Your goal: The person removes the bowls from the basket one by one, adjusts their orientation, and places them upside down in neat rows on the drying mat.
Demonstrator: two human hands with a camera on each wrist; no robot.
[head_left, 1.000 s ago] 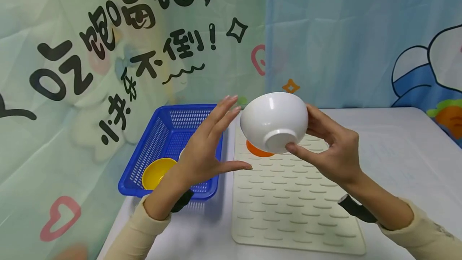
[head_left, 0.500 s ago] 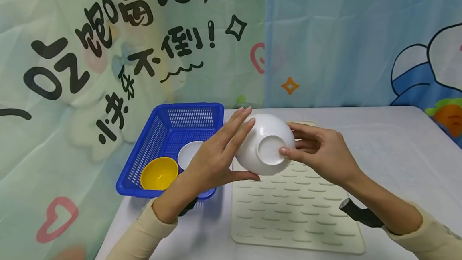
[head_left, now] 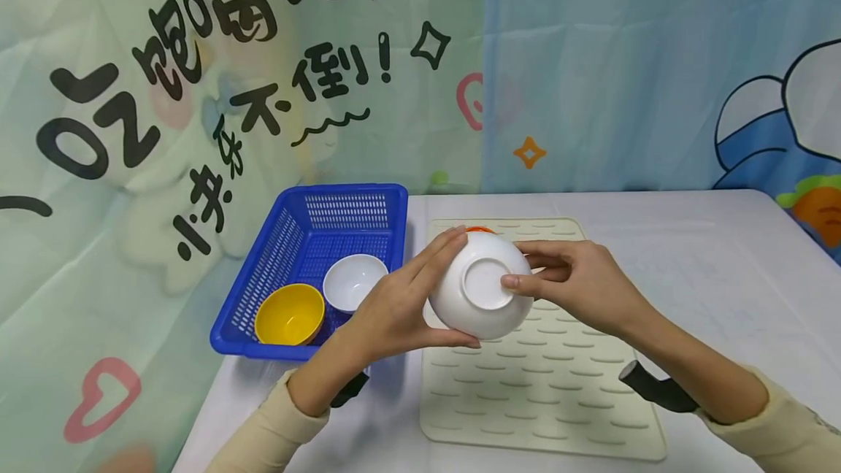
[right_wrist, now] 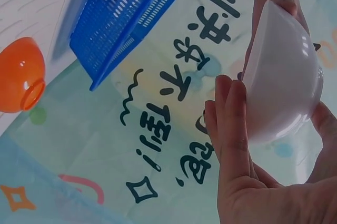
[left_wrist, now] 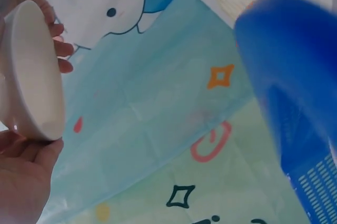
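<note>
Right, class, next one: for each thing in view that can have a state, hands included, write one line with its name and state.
Held bowl: tilted, base toward head camera
Left hand: holding that bowl
Right hand: holding it too, thumb on base
Basket: upright, two bowls inside
Yellow bowl: mouth up
White bowl: mouth up
Mat: lying flat
Orange bowl: upside down on mat

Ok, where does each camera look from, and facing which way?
Head: worn on the head, looks forward and down at the held white bowl; left hand, right hand and sleeves show.
Left wrist: on that wrist, faces the bowl and printed backdrop; both hands show.
Right wrist: on that wrist, faces the bowl and backdrop; both hands show.
Both wrist views share the blue basket.
</note>
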